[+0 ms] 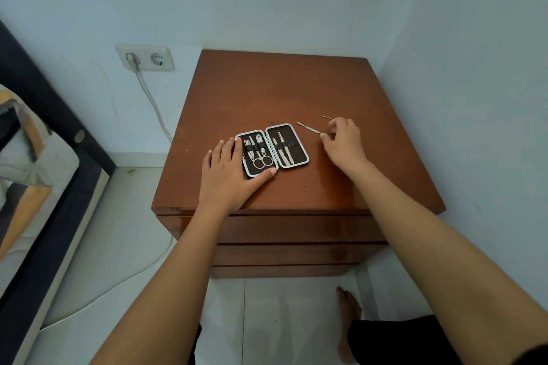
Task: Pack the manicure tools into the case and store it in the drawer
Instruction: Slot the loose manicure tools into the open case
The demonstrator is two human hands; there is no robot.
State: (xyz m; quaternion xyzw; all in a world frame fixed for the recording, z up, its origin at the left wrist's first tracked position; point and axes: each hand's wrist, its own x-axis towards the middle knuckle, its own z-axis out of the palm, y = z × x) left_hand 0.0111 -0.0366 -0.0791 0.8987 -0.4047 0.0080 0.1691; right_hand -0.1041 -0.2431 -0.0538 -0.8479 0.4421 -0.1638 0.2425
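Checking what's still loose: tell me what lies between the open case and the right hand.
In the head view, one thin metal tool lies on the wooden tabletop between the case and the right hand, which touches its end.

Clearance on nightstand top, head view.

Nightstand (267, 92) top: rear half bare, open to approach from above and front. Open case (272, 149) lies front-centre; left hand (229, 173) flat over its left edge, blocking that side. Right hand (342, 142) sits right of the case, fingertips at a thin metal tool (308, 127); a second thin tool (327, 117) lies just behind. Walls (474, 68) close the rear and right. Drawer fronts (296, 228) unobstructed, forearms crossing above them.
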